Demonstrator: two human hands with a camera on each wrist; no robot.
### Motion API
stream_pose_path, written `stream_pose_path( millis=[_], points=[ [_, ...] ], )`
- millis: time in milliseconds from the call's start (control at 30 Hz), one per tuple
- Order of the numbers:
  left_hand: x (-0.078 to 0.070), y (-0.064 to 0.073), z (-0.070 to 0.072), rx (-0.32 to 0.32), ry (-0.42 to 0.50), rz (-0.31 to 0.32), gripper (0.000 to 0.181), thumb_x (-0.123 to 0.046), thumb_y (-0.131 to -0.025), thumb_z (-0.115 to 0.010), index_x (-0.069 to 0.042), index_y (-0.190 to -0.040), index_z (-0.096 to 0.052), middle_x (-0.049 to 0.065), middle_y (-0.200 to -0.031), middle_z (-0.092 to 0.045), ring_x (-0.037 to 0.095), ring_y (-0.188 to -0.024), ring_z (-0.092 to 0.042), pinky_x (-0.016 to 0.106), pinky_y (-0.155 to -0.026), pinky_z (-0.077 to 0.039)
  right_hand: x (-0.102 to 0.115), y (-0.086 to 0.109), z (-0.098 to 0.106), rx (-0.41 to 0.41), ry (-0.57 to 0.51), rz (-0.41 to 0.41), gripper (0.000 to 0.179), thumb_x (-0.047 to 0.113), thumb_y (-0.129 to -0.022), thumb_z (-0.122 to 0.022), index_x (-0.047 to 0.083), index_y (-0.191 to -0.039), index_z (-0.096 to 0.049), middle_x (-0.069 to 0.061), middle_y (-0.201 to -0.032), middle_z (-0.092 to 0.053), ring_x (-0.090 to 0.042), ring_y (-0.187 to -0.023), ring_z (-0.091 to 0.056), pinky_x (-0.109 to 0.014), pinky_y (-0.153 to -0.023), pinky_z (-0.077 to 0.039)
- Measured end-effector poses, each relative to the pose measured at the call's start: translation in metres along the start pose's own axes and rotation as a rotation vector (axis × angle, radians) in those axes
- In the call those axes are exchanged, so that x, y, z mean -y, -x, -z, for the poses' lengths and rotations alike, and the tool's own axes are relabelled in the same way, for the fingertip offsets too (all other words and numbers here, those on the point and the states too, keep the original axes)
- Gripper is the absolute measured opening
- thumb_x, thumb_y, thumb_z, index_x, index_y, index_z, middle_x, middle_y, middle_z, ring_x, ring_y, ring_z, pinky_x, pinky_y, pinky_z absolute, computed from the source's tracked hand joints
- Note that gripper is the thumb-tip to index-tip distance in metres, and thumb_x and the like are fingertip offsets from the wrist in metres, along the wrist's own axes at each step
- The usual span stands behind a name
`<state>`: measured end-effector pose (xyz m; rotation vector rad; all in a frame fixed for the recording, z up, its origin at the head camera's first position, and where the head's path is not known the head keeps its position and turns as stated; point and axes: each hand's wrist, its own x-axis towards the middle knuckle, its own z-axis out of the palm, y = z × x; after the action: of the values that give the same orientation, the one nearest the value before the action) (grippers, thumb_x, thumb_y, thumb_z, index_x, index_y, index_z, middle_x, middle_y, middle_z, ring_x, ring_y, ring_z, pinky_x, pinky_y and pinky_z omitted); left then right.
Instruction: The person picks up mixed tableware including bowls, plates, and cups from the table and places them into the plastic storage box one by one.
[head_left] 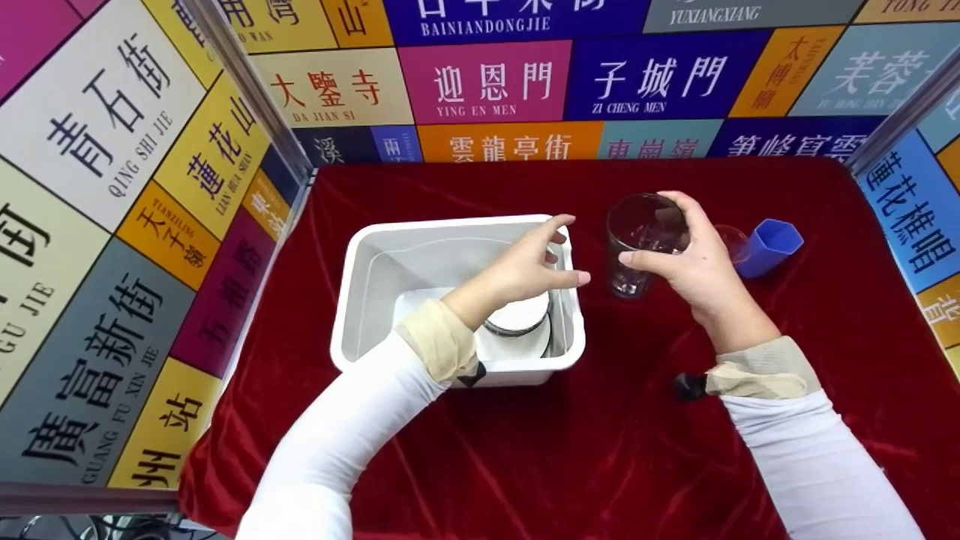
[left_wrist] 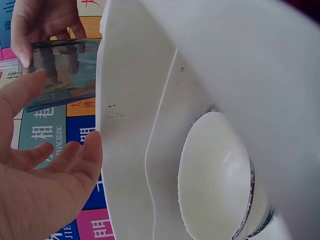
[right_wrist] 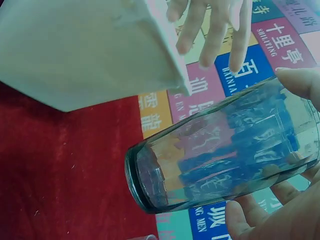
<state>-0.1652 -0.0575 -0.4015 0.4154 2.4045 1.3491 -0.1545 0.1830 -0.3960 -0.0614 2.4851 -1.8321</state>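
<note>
My right hand [head_left: 703, 274] grips a clear drinking glass [head_left: 628, 226] near its rim, thumb on one side and fingers on the other. The glass is right of a white plastic basin [head_left: 346, 300]; in the right wrist view its thick base [right_wrist: 145, 182] points away from the hand, above the red cloth. Over the basin's right side reaches my left hand [head_left: 529, 262], fingers spread and slightly bent, holding nothing. White, dark-rimmed dishes [left_wrist: 215, 175] lie inside the basin, partly hidden by the left hand in the head view.
A blue six-sided cup [head_left: 769, 251] stands tilted to the right of the glass. Beside it is a clear reddish round item [head_left: 731, 241], half hidden by the right hand. Red velvet cloth [head_left: 600, 450] covers the table, with printed panels [head_left: 495, 82] around it.
</note>
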Motion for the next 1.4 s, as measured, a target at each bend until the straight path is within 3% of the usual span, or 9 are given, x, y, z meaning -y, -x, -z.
stream_pose_path(
  millis=[333, 500, 633, 800, 967, 1100, 1400],
  points=[
    [-0.008, -0.002, -0.005, -0.004, 0.052, -0.07, 0.089, -0.03, -0.085, -0.082, -0.022, -0.158, -0.031, 0.01, -0.148, -0.047, 0.027, -0.124, -0.057, 0.038, -0.103, -0.051, 0.016, 0.007, -0.007, 0.04, -0.01, 0.076, 0.079, 0.012, -0.078, -0.087, 0.022, -0.144, -0.046, -0.002, -0.134, -0.049, -0.018, -0.119, -0.052, -0.022, -0.092, -0.049],
    [-0.012, -0.004, -0.006, -0.013, 0.112, -0.161, 0.09, -0.024, -0.083, -0.084, -0.017, -0.156, -0.032, 0.012, -0.146, -0.049, 0.026, -0.124, -0.056, 0.036, -0.106, -0.049, 0.023, 0.01, -0.011, 0.032, 0.062, 0.093, 0.083, 0.013, -0.074, -0.09, 0.023, -0.144, -0.047, -0.005, -0.139, -0.045, -0.018, -0.125, -0.047, -0.03, -0.101, -0.046],
    [-0.014, -0.005, -0.007, -0.013, 0.145, -0.224, 0.09, -0.018, -0.081, -0.085, -0.017, -0.155, -0.033, 0.009, -0.142, -0.052, 0.022, -0.123, -0.056, 0.03, -0.099, -0.053, 0.027, 0.012, -0.014, 0.035, 0.103, 0.074, 0.088, 0.016, -0.07, -0.093, 0.026, -0.146, -0.048, -0.007, -0.142, -0.041, -0.022, -0.125, -0.044, -0.042, -0.102, -0.044],
    [-0.016, -0.004, -0.008, -0.015, 0.186, -0.279, 0.095, -0.013, -0.078, -0.087, -0.016, -0.156, -0.032, 0.008, -0.146, -0.05, 0.024, -0.125, -0.056, 0.038, -0.095, -0.057, 0.03, 0.015, -0.016, 0.061, 0.127, 0.081, 0.09, 0.018, -0.071, -0.093, 0.027, -0.147, -0.046, -0.008, -0.142, -0.041, -0.023, -0.127, -0.043, -0.044, -0.103, -0.044],
    [-0.017, -0.003, -0.008, -0.024, 0.161, -0.303, 0.097, -0.014, -0.076, -0.089, -0.017, -0.155, -0.033, 0.006, -0.151, -0.047, 0.02, -0.129, -0.054, 0.031, -0.103, -0.052, 0.033, 0.018, -0.019, 0.089, 0.092, 0.114, 0.09, 0.015, -0.069, -0.094, 0.026, -0.146, -0.048, -0.007, -0.142, -0.044, -0.021, -0.128, -0.044, -0.045, -0.106, -0.041],
    [-0.018, -0.002, -0.008, -0.043, 0.127, -0.321, 0.097, -0.016, -0.073, -0.091, -0.018, -0.152, -0.035, 0.005, -0.147, -0.052, 0.019, -0.129, -0.054, 0.031, -0.111, -0.044, 0.036, 0.02, -0.02, 0.115, 0.064, 0.114, 0.091, 0.012, -0.069, -0.093, 0.026, -0.146, -0.048, -0.005, -0.143, -0.044, -0.02, -0.129, -0.045, -0.04, -0.106, -0.04],
    [-0.018, 0.0, -0.008, -0.08, 0.129, -0.333, 0.093, -0.014, -0.071, -0.093, -0.015, -0.147, -0.04, 0.005, -0.143, -0.055, 0.02, -0.127, -0.055, 0.038, -0.114, -0.041, 0.036, 0.02, -0.019, 0.158, 0.036, 0.125, 0.096, 0.008, -0.071, -0.091, 0.027, -0.151, -0.042, -0.002, -0.147, -0.048, -0.018, -0.127, -0.05, -0.024, -0.101, -0.045]
  ],
)
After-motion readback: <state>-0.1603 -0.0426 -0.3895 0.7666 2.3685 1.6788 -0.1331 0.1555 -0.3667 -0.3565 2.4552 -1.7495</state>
